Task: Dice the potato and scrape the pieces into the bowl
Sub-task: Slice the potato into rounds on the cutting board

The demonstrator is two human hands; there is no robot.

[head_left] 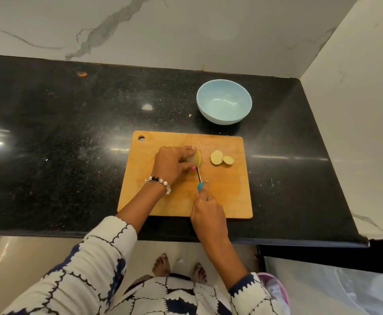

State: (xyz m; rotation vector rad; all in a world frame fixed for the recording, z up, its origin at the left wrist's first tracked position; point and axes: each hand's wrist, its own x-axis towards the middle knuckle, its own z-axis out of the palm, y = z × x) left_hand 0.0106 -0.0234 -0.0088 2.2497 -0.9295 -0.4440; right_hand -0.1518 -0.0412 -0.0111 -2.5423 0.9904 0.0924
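Note:
On the wooden cutting board my left hand grips the potato, fingers curled over it. The cut face of the potato points right. My right hand holds a knife by its blue handle, and the thin blade stands against the potato's cut end. Two round potato slices lie flat on the board to the right of the blade. A light blue bowl stands empty on the counter just behind the board.
The black stone counter stretches far to the left. A marble wall rises behind it and another closes the right side. A small orange scrap lies near the back wall. A pink-rimmed bin stands on the floor at the lower right.

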